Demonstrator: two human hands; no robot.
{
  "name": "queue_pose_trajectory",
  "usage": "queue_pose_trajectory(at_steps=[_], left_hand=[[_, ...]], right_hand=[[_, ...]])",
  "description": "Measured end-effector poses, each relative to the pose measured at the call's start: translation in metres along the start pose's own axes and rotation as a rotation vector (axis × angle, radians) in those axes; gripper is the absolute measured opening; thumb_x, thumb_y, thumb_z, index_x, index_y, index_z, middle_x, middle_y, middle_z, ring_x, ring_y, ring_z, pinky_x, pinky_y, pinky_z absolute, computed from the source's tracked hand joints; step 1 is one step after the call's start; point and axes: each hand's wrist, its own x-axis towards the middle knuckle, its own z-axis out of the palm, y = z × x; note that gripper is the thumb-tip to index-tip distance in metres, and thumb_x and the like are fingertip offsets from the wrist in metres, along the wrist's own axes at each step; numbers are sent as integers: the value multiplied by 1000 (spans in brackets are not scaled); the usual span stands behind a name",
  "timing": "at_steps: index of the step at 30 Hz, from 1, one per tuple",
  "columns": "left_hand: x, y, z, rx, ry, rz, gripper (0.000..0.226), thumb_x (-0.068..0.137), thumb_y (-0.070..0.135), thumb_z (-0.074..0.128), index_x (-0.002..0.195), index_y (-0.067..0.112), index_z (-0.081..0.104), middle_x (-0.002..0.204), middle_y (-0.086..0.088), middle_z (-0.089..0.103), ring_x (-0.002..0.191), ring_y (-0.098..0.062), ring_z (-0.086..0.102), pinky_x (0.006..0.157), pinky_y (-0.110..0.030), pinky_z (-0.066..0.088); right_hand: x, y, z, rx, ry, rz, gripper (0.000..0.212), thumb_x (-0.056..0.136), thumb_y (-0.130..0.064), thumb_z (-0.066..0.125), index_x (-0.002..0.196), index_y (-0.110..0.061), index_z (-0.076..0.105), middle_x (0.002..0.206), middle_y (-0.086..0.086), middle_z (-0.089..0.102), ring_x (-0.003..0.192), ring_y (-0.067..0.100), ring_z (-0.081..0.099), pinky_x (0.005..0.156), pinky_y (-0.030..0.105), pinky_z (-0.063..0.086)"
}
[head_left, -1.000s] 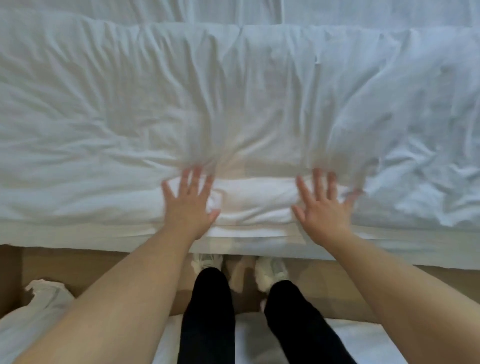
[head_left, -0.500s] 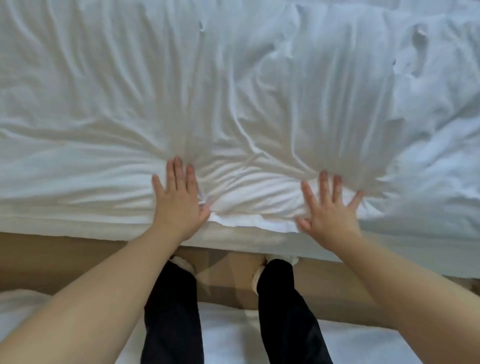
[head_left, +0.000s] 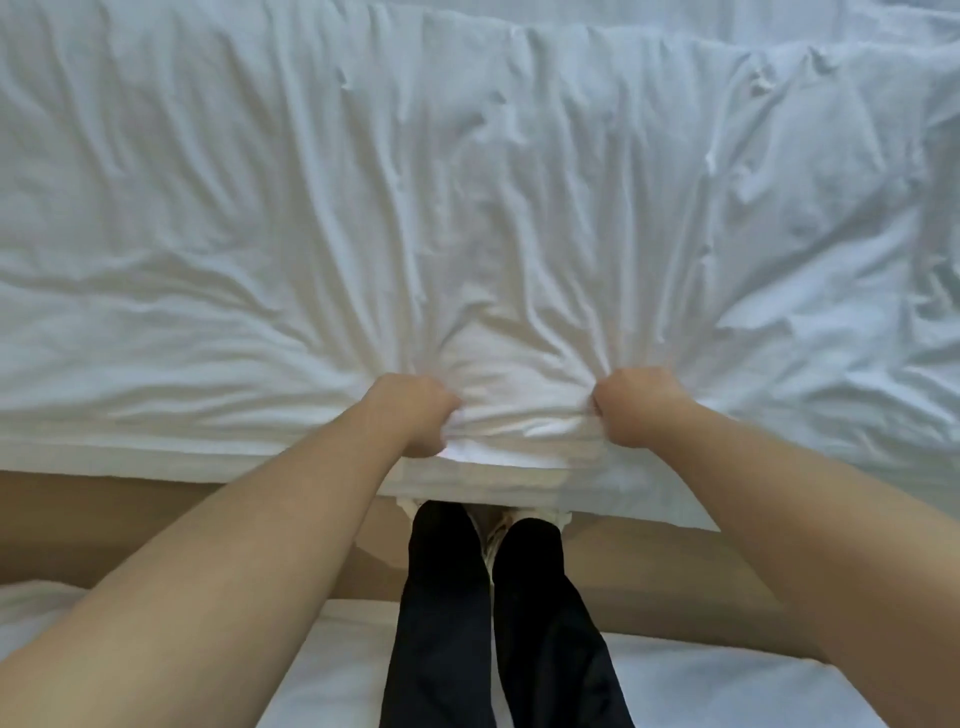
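The white duvet lies spread across the top of the bed, covering it from side to side as far as the view reaches, with its near hem along the bed's near edge. Both grips hold it there. The left grip is curled into a fist just inside the bed's near edge, a handful of duvet cloth bunched in its fingers. The right grip is curled the same way beside it, also just inside that edge, pinching its own gather of cloth.

Between the two fists a short stretch of hem sits humped and folded. From each fist long creases fan out over the duvet toward the bed's far side — tight and close near the knuckles, looser further off. Toward the bed's right end the cloth is more rumpled, with small peaks and hollows.

Both forearms are bare and reach in from the near side of the bed. Below the bed's near edge runs a strip of wooden floor, and the person's legs in black trousers stand against the bed, with white shoes tucked partly under its overhang. More white bedding lies on the near side of the floor strip — away from the bed.
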Motion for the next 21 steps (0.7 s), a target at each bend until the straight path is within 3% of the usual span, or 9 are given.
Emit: queue_pose_trajectory(at_steps=[1,3,5,6,9,13,21], left_hand=[[0,-4,-8,-70,71,-62,29,93,26,46,121,21,52,122,-2,54,109,-25,55,81,-38,46],[3,-18,-24,-110,379,-156,40,91,27,48,130,17,46,131,-6,47,115,-27,48,86,-38,43],[12,-34,-42,-86,674,-208,53,87,25,52,138,14,40,143,-12,38,127,-32,40,94,-43,40],[18,-42,-49,-110,737,-233,60,86,26,52,143,14,36,150,-15,31,135,-35,33,101,-48,36],[41,-64,-62,-224,695,-352,69,94,39,44,154,20,17,162,-12,5,148,-36,4,114,-57,14],[66,-79,-47,-165,580,-505,78,93,62,27,155,24,-2,161,-9,-16,147,-38,-11,109,-69,10],[108,27,-39,-224,641,-671,86,91,67,17,154,14,-8,160,-17,-16,146,-45,-7,107,-73,11]], right_hand=[[2,-4,-13,53,132,11,30,88,-11,47,115,-18,60,118,4,60,108,27,59,78,33,40],[11,-13,-40,155,423,38,42,84,-11,48,125,-18,50,130,8,51,121,31,47,92,41,37],[31,-22,-69,211,555,26,62,85,-16,48,145,-23,34,153,11,29,143,34,23,108,56,23],[44,-27,-86,221,577,16,68,89,-21,47,152,-27,22,161,8,13,148,33,8,111,63,13],[87,-39,-124,201,641,-38,70,95,-44,39,155,-34,5,164,2,-7,149,33,-11,107,74,3],[131,-23,-113,55,614,-81,71,93,-65,25,154,-39,2,163,2,-14,148,35,-17,102,80,-1],[130,113,-37,-46,660,17,74,89,-70,21,154,-38,4,164,4,-11,148,36,-12,102,79,-4]])
